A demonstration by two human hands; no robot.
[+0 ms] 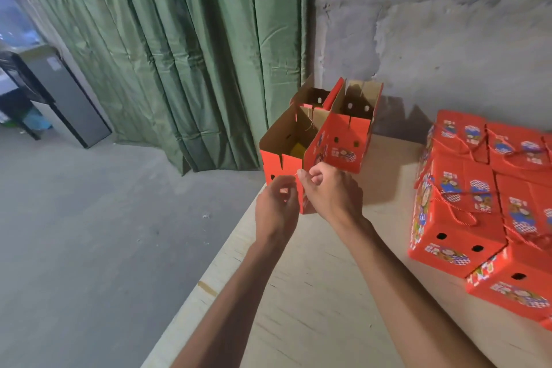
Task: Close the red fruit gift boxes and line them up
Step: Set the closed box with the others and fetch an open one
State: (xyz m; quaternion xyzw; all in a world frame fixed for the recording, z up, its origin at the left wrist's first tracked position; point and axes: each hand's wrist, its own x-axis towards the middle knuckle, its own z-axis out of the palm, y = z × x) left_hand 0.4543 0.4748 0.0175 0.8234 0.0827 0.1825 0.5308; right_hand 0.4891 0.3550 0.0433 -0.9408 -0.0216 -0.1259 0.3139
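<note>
An open red fruit gift box [282, 163] stands at the table's left edge with its brown flaps up and something yellow inside. My left hand [276, 209] curls its fingers round the box's near corner. My right hand [333, 190] pinches a thin cord at the top of that same corner. A second open red box [348, 136] leans just behind and to the right, and a third open box [313, 95] shows behind it. Several closed red boxes [466, 206] with red rope handles lie packed together in rows on the right of the table.
The pale wooden table [313, 293] ends just left of my hands, above a grey concrete floor [104, 233]. A green curtain [179, 54] and a grey wall [433, 39] stand behind the boxes. A dark cabinet [59, 92] is far left.
</note>
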